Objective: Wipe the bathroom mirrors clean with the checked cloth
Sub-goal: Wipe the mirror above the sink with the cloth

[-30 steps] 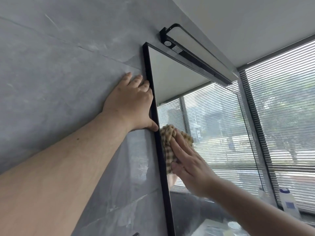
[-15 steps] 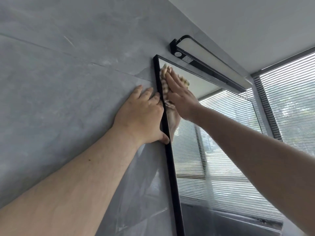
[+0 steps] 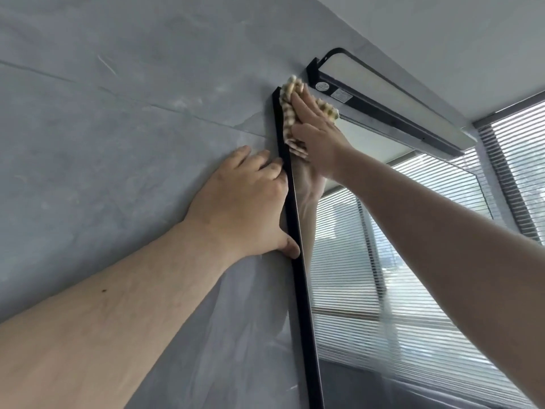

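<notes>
Checked cloth: bunched at the top left corner of the mirror, long axis running down along the black frame, upper edge poking just past the frame's top corner toward the lamp. A second flap spreading right along the mirror's top edge, just under the black wall lamp.

Right hand: flat on the cloth, fingers straight and pointing up-left into the corner, pressing the fabric against the glass; grip released, nothing curled round the cloth. Reflected just beneath in the glass.

Left hand: spread flat on the grey tiled wall, touching the outer side of the frame, fingertips up against the frame's edge, thumb resting low on the frame; grip released, holding nothing.

Mirror: tall, long axis upright though tilted in this view, reflecting slatted blinds and ceiling. Real window blinds at far right. Lamp mounted directly above the mirror's top edge, close over the cloth. Right forearm crossing in front of the mirror's right part.
</notes>
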### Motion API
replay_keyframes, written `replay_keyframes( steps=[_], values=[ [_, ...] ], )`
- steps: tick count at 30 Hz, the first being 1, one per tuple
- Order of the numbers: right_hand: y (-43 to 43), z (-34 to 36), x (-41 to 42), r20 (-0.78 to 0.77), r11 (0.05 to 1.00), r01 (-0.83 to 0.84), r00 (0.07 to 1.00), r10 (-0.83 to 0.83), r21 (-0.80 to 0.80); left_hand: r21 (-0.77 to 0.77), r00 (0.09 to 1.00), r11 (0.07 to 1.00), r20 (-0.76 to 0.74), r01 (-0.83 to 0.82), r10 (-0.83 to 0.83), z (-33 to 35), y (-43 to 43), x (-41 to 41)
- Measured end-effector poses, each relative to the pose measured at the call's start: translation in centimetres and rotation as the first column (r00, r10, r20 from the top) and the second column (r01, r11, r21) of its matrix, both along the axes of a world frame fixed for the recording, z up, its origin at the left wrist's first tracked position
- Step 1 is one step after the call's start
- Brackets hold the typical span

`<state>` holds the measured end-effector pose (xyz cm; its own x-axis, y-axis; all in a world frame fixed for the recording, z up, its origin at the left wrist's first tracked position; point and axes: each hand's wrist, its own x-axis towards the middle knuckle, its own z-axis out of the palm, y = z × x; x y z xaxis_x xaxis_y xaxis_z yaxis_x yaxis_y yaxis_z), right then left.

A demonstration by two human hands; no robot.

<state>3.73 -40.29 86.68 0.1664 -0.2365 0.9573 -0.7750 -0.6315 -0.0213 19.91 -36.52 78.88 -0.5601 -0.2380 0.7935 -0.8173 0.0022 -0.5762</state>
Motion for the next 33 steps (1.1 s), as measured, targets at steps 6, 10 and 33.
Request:
replay_keyframes(
  steps=[6, 10, 33],
  values=[
    [-0.5, -5.4, -1.3, -0.044, 0.999, -0.038, 0.998, 0.038, 0.004, 0.003, 1.0, 1.0, -0.004, -0.012, 0.012, -0.1, -0.3, 0.0],
    [-1.1, -13.9, -2.9, -0.145, 0.998, -0.056, 0.988, 0.059, 0.029, 0.034, 1.0, 0.999, -0.024, 0.001, 0.0, 0.0, -0.1, -0.2],
    [-3.4, -2.6, -5.0, 0.196, 0.981, -0.177, 0.968, 0.158, 0.082, -0.045, 0.999, 0.998, 0.018, -0.039, 0.04, 0.0, -0.5, 0.0]
  ],
)
